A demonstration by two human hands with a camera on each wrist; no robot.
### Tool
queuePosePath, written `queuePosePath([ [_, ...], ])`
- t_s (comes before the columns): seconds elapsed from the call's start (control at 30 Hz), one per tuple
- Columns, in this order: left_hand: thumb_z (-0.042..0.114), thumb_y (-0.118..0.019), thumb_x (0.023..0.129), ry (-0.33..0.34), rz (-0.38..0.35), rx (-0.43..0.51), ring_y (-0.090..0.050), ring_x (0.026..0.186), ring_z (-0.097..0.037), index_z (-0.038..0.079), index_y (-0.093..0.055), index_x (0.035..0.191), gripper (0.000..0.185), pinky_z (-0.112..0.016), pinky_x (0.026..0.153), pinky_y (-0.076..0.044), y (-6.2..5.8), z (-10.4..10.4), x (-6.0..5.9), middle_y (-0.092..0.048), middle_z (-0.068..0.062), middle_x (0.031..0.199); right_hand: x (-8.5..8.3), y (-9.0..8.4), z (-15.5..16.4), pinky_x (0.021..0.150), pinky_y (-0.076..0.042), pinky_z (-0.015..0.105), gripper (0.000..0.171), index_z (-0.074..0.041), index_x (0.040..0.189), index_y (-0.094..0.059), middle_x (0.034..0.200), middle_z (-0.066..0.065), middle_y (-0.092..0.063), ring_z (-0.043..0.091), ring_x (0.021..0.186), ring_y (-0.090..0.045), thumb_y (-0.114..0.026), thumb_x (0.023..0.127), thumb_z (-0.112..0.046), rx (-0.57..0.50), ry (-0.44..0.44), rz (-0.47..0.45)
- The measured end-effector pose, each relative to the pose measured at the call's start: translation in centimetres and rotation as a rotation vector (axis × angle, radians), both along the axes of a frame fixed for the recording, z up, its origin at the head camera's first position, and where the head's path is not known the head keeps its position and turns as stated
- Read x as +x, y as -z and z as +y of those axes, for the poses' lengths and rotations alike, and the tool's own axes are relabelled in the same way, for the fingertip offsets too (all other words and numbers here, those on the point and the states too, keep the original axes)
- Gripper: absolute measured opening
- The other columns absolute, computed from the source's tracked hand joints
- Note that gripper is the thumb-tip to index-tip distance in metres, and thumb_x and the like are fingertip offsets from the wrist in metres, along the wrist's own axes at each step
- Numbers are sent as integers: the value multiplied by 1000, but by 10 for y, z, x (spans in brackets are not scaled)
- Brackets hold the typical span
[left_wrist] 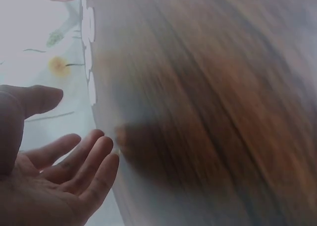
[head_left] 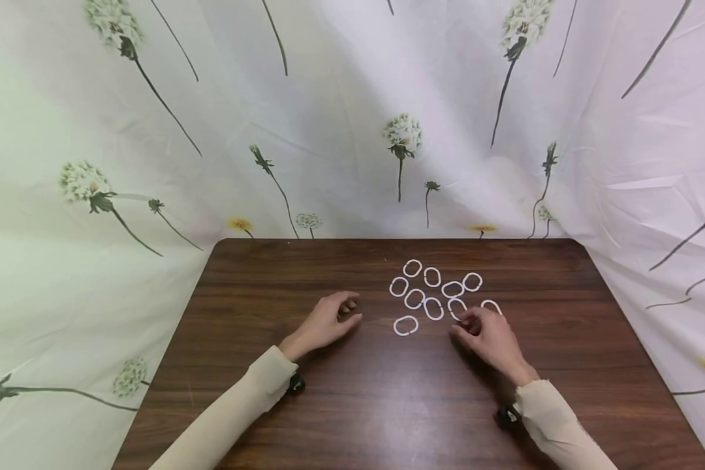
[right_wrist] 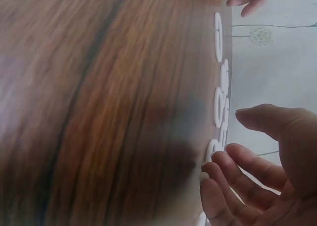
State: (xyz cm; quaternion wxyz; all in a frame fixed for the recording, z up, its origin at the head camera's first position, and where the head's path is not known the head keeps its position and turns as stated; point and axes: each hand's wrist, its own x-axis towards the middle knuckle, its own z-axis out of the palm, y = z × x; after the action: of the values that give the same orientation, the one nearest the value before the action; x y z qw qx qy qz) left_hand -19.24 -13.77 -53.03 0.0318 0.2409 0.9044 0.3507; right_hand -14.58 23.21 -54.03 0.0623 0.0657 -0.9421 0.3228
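Several white oval plastic rings, each with a small gap in its loop, lie scattered on the dark wooden table [head_left: 388,405]. The nearest one is a ring [head_left: 396,328] between the two hands. My right hand [head_left: 493,339] hovers at the right side of the group, partly covering one ring [head_left: 491,301]; its fingertips overlap the edge of another ring. In the right wrist view its fingers [right_wrist: 247,179] are loosely bent, the thumb stands apart, and nothing is held. Left of the rings is my left hand [head_left: 326,320], relaxed and holding nothing, thumb [left_wrist: 42,98] apart from the fingers.
A white cloth [head_left: 341,130] printed with dandelions hangs behind and beside the table. The table's far edge runs just behind the rings. Both forearms in pale sleeves [head_left: 235,411] reach in from the front, a dark strap device [head_left: 296,383] at each wrist.
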Motion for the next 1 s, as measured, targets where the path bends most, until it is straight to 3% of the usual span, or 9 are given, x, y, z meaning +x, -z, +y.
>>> queuePosePath([
  [0.3,15,-71,89,27,-41,100,-68,94,-29,-3,-57,128,45,-38,78,-62,2,17,2,-69,-19,108,-4,1,-12,59,-51,24,31,-21,94,-73,83,-6,-71,4,68,-62,-81,78,-45,17,53,-60],
  [0.53,6,-73,85,59,-8,189,-69,89,-31,-9,-58,122,43,-34,74,-63,8,30,3,-70,-23,103,-7,1,-16,62,-54,29,37,-17,95,-73,85,-4,-72,8,70,-64,-82,75,-48,7,64,-41],
  [0.77,7,-75,85,35,-120,226,-69,97,-34,-6,-59,122,43,-41,81,-62,7,44,3,-70,-23,108,-14,7,-22,63,-53,31,42,-17,95,-74,84,-4,-71,9,73,-65,-82,73,-52,21,93,-17],
  [1.0,10,-79,82,29,-153,213,-68,101,-32,-4,-61,122,46,-43,84,-60,9,58,2,-70,-20,111,-17,11,-29,64,-52,34,39,-20,91,-73,81,-4,-69,12,75,-64,-83,71,-53,30,119,11],
])
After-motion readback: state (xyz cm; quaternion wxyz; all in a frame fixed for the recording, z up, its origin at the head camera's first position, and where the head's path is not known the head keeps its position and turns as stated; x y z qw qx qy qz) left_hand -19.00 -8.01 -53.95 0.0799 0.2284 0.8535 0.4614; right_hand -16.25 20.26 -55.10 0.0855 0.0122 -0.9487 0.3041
